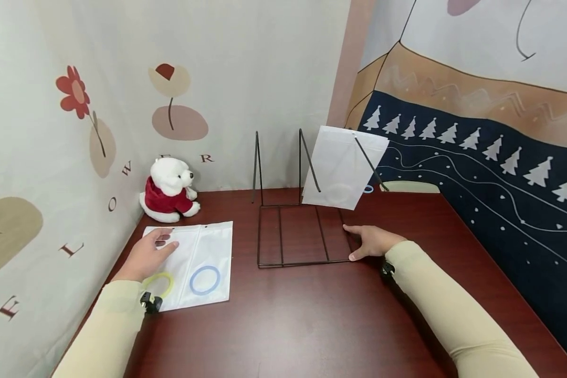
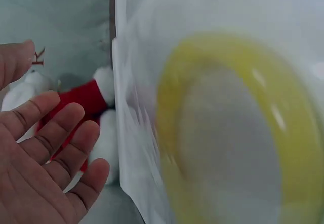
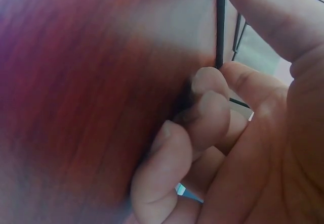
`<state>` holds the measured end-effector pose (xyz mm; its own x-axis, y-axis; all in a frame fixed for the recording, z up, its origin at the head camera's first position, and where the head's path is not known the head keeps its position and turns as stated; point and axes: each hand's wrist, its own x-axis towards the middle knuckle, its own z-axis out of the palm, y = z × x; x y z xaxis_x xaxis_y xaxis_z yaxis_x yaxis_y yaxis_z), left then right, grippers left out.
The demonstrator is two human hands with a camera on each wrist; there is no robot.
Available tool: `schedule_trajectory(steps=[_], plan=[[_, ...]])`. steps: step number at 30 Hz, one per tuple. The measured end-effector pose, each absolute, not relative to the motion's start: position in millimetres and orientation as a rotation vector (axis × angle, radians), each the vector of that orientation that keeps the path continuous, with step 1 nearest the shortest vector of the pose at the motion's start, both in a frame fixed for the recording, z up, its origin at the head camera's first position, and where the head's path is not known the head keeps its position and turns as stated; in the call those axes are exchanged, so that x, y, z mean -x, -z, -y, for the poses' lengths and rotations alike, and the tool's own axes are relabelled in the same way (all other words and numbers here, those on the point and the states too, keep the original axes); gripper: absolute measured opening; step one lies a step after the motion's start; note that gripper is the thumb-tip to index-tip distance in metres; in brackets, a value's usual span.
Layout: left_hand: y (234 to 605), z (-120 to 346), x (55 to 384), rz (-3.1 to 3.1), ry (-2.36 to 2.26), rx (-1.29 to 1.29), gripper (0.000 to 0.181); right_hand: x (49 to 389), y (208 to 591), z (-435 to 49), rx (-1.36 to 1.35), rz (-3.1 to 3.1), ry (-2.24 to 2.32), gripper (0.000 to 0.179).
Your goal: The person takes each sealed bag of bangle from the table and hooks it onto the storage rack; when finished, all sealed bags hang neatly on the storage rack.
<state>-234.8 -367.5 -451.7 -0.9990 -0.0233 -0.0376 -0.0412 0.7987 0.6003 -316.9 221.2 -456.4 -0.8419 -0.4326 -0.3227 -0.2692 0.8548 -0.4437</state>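
My left hand (image 1: 147, 256) is over white pouches (image 1: 217, 236) lying side by side at the table's left, its fingers loosely spread and holding nothing. A yellow ring (image 2: 298, 133) and a blue ring (image 1: 205, 280) show through their fronts. In the left wrist view, the left palm (image 2: 30, 178) stands beside the yellow ring's pouch. My right hand (image 1: 375, 241) grips the right front corner of a black wire rack (image 1: 307, 263), thumb at the corner and index finger along the side wire. Its other fingers (image 3: 174, 153) curl against the table in the right wrist view. Another white pouch (image 1: 342, 168) leans in the rack's right slot.
A white plush bear (image 1: 167, 191) in a red coat sits behind the pouches at the back left. The rack's uprights (image 1: 260, 168) rise near the printed curtain. Part of a blue curved thing (image 1: 368, 189) shows behind the leaning pouch. The table (image 1: 302, 320) is dark red wood.
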Motion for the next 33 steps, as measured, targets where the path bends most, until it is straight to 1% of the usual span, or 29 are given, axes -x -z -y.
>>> schedule_trajectory(steps=[6, 9, 13, 21, 33], plan=[[454.9, 393.0, 228.9, -2.831, -0.898, 0.315, 0.094, 315.4, 457.5, -223.0, 0.520, -2.615, 0.560, 0.099], [459.6, 406.7, 227.2, -2.804, -0.828, 0.381, 0.103, 315.6, 458.3, -223.6, 0.525, -2.619, 0.558, 0.100], [462.3, 417.1, 226.7, -2.826, -0.744, 0.383, 0.102, 316.7, 459.6, -224.1, 0.517, -2.622, 0.560, 0.099], [461.2, 423.3, 229.7, -2.869, -0.637, 0.371, 0.101, 315.7, 460.4, -224.6, 0.528, -2.614, 0.554, 0.100], [465.2, 423.2, 230.4, -2.876, -0.731, 0.414, 0.105, 315.5, 460.1, -225.2, 0.523, -2.615, 0.547, 0.098]])
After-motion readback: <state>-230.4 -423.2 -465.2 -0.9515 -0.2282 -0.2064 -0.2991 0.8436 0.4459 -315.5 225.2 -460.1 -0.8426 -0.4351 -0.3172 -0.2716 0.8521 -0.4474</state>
